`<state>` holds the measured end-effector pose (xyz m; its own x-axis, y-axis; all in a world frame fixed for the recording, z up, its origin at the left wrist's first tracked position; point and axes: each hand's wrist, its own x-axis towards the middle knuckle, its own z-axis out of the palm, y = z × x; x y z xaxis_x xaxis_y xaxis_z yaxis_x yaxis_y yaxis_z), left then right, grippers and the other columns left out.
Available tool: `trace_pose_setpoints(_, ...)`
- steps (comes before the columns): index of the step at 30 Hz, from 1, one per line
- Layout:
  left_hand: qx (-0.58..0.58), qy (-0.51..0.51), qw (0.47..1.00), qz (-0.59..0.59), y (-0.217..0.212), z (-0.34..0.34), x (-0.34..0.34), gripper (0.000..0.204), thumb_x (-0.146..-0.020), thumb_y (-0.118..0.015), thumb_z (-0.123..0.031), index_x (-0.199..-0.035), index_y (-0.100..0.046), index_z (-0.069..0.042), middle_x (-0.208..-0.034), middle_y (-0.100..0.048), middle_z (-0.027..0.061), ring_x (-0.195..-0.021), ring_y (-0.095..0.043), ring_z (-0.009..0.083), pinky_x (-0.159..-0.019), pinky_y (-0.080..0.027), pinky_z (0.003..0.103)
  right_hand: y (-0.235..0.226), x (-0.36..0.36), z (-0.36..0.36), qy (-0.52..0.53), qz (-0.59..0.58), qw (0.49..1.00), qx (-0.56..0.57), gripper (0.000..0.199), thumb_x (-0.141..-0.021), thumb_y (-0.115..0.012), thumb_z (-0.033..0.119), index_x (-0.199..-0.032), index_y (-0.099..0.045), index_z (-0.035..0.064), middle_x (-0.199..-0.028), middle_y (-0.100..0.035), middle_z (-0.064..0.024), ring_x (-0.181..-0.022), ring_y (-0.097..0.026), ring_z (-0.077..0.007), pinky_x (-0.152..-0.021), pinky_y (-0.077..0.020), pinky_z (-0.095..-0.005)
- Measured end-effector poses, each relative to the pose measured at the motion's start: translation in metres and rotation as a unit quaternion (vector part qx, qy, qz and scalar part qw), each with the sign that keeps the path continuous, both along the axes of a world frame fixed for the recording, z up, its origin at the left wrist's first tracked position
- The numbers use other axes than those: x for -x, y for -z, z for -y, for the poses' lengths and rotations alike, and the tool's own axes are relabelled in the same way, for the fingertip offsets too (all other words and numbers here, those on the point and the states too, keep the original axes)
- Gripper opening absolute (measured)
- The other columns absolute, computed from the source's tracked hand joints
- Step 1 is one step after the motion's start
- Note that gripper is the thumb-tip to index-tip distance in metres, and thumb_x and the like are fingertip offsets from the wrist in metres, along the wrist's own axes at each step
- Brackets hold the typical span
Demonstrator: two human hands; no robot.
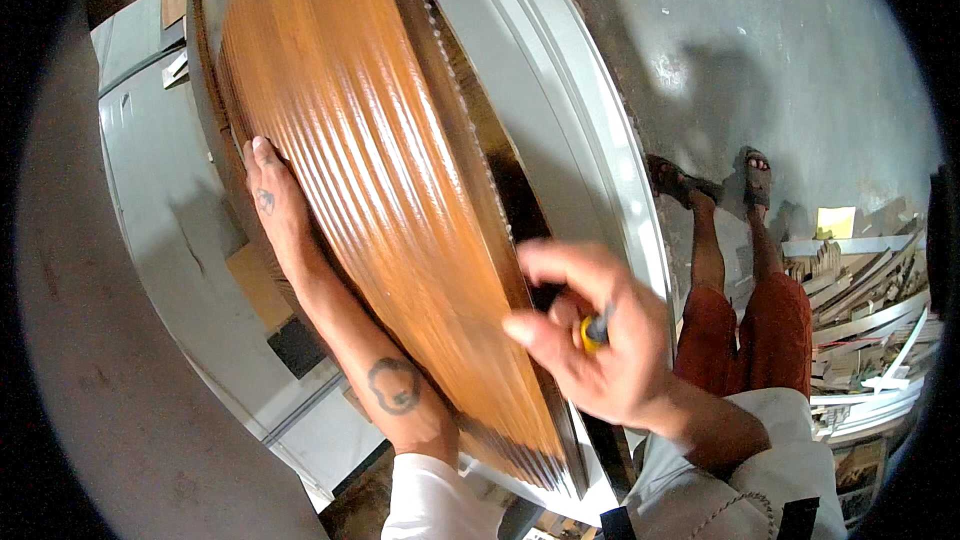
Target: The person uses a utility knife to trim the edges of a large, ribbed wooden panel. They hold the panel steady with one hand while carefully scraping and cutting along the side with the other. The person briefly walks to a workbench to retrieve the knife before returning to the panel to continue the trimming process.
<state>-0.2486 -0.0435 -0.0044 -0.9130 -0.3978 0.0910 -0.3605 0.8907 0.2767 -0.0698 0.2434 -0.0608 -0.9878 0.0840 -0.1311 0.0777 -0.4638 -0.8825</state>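
Note:
A long, glossy brown fluted panel [345, 170] with a wood-grain look stretches in front of me, its ridges running lengthwise. My left hand [272, 185] rests at its left edge, fingers curled over the side. Beside the right edge, my right hand [610, 335] has its thumb and forefinger apart. Its other fingers are curled round a small yellow-and-black tool [593, 332], mostly hidden in the palm, so its exact kind does not show. This hand is slightly blurred. A rough, pale line [450, 65] runs along the panel's right edge.
Under the panel, pale boards [560, 110] extend to its right. A person in red shorts [745, 335] and sandals stands on the grey floor [800, 70] at right. Offcut strips [870, 290] are heaped behind. White sheets [170, 170] lie at left.

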Motion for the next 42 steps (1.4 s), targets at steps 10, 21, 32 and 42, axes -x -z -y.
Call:
trace_pose_setpoints(10, 0.060, -0.060, 0.996, 0.003, -0.001, -0.025, 0.000, 0.074, -0.099, -0.029, -0.056, -0.149, -0.033, -0.002, -0.152, -0.034, 0.0245, -0.142, -0.031, 0.0390, -0.115, -0.026, 0.044, 0.010, 0.057, 0.016, 0.021, -0.069, 0.997, 0.019, 0.069, -0.084, -0.076, 0.006, -0.138, -0.036, -0.0049, -0.088, -0.065, -0.0099, -0.073, -0.061, -0.0067, -0.058, -0.0429, -0.0166)
trace_pose_setpoints(21, 0.024, -0.025, 0.999, 0.002, -0.008, -0.006, 0.002, 0.076, -0.098, -0.030, -0.057, -0.149, -0.032, -0.001, -0.151, -0.033, 0.0261, -0.142, -0.029, 0.0398, -0.116, -0.025, 0.045, 0.007, 0.063, 0.026, 0.059, -0.085, 0.994, 0.024, 0.061, -0.083, -0.072, -0.002, -0.134, -0.038, -0.0049, -0.069, -0.059, -0.0016, -0.060, -0.055, -0.0034, -0.051, -0.0379, -0.0164)
trace_pose_setpoints(32, 0.014, -0.030, 0.999, 0.002, -0.009, -0.010, 0.001, 0.075, -0.099, -0.029, -0.055, -0.149, -0.031, 0.001, -0.152, -0.032, 0.0262, -0.143, -0.029, 0.0390, -0.116, -0.026, 0.044, 0.003, 0.065, 0.023, 0.093, -0.044, 0.995, -0.009, 0.045, -0.078, -0.077, 0.007, -0.116, -0.054, -0.0011, -0.073, -0.061, -0.0039, -0.057, -0.058, -0.0115, -0.054, -0.0473, -0.0243)
trace_pose_setpoints(42, -0.002, -0.037, 0.999, 0.005, -0.008, -0.004, 0.001, 0.074, -0.099, -0.029, -0.055, -0.150, -0.031, -0.002, -0.153, -0.032, 0.0246, -0.143, -0.028, 0.0392, -0.116, -0.026, 0.046, 0.003, 0.064, 0.031, 0.122, -0.023, 0.992, 0.030, 0.035, -0.077, -0.078, 0.010, -0.104, -0.057, 0.0015, -0.071, -0.062, -0.0064, -0.058, -0.061, -0.0102, -0.053, -0.0492, -0.0255)
